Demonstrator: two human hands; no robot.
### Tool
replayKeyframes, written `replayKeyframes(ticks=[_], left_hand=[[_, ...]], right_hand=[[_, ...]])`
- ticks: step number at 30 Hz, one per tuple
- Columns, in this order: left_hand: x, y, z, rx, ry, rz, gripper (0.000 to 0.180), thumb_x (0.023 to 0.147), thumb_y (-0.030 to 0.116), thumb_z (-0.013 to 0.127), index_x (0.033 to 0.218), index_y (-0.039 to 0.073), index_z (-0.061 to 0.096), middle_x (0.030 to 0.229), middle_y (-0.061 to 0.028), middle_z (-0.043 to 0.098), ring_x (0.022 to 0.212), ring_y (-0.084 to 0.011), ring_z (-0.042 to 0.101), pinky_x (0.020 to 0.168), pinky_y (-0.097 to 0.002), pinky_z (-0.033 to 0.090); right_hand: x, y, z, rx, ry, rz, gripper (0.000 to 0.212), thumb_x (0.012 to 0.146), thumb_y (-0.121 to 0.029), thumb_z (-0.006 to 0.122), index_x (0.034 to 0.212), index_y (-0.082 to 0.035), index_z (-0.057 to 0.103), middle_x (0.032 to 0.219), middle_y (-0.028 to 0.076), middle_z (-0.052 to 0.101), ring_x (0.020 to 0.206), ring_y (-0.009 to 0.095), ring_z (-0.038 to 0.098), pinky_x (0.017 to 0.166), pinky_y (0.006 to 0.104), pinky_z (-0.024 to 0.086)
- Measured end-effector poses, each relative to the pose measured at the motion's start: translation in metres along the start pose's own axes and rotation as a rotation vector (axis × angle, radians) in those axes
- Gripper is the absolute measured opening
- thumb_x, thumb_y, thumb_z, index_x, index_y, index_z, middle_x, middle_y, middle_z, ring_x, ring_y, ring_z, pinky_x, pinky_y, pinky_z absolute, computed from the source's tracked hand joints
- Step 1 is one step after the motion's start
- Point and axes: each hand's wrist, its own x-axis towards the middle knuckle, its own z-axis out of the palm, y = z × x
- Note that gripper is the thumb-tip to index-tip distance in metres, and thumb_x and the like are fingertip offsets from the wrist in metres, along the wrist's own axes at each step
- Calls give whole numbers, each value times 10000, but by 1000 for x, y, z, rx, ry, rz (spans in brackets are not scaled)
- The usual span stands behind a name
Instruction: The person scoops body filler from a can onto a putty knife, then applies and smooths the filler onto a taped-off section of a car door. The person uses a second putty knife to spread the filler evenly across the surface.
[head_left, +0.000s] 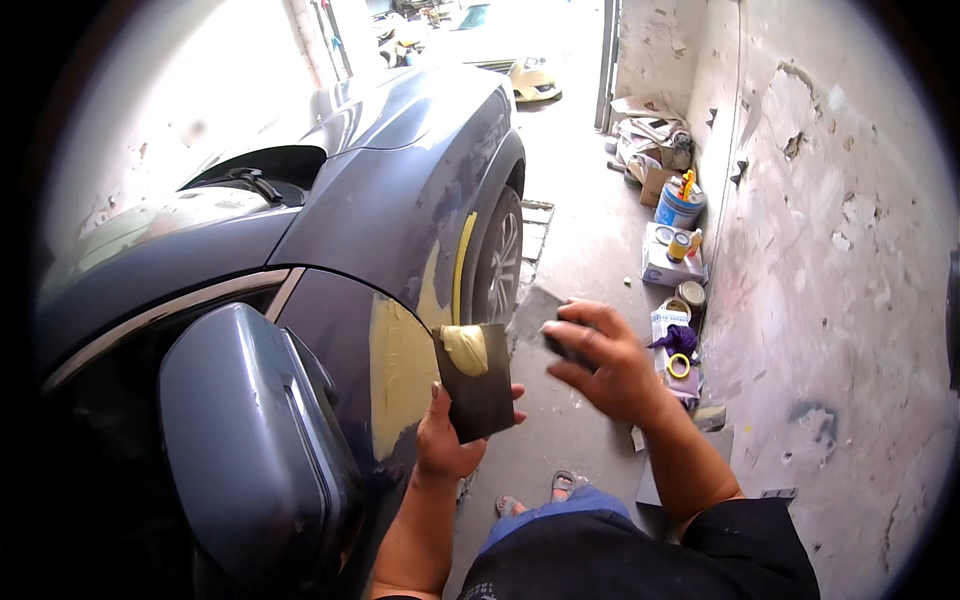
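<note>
My left hand (447, 440) grips a dark flat board (480, 385) with a lump of pale yellow filler (466, 349) on its top edge. My right hand (605, 362) holds a thin metal spreader (537, 313) just to the right of the board. Both are beside a dark blue car's door and front fender (390, 200), where yellow filler patches (400, 375) cover the panel and a yellow strip (462, 262) runs along the wheel arch. The front wheel (503, 262) lies just beyond the board.
The car's side mirror (255, 440) bulges at lower left. Along the rough wall (850, 250) on the right sit a blue-and-white tub (680, 205), boxes (668, 262), tins, a yellow tape roll (679, 366) and a purple rag. My sandalled feet (540, 490) stand on the concrete floor (580, 230).
</note>
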Motion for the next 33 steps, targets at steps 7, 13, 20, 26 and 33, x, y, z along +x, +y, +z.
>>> replayKeyframes(ticks=[7, 13, 20, 26, 33], left_hand=[[9, -8, -12, 793, 72, 320, 595, 1000, 451, 386, 1381, -7, 387, 1265, -157, 547, 1106, -277, 578, 925, -384, 473], [37, -4, -51, 1139, 66, 422, 593, 995, 456, 399, 1332, -26, 471, 1298, -157, 537, 1145, -279, 558, 936, -385, 455], [-25, -72, -115, 175, 456, -100, 747, 866, 698, 431, 1396, 172, 392, 1250, -112, 579, 1102, -359, 581, 803, -548, 501], [-89, -114, -172, -79, 665, -228, 775, 832, 680, 519, 1388, 150, 416, 1261, -129, 585, 1118, -396, 563, 856, -606, 455], [-89, -129, -209, -138, 653, -294, 680, 861, 656, 499, 1344, 178, 512, 1303, -130, 560, 1139, -365, 510, 878, -623, 415]], right_hand=[[-8, -14, 45, -149, -91, -100, 421, 713, -206, 780, 1111, -175, 645, 1121, 88, 574, 1124, 310, 539, 877, 429, 438], [-52, 89, 71, 641, -168, 452, 295, 838, -134, 683, 1126, -93, 632, 1107, 91, 581, 1070, 236, 558, 922, 393, 445], [-158, 178, 230, 1699, -169, 1234, 525, 859, -289, 580, 1323, -77, 456, 1204, 75, 556, 1096, 169, 515, 884, 316, 425], [-189, 197, 366, 1498, -278, 1194, 523, 892, -260, 550, 1365, -54, 464, 1231, 66, 500, 1105, 158, 479, 904, 299, 416], [-153, 187, 435, 988, -55, 893, 548, 865, -309, 580, 1341, -56, 481, 1361, 180, 440, 1257, 371, 394, 1065, 426, 334]])
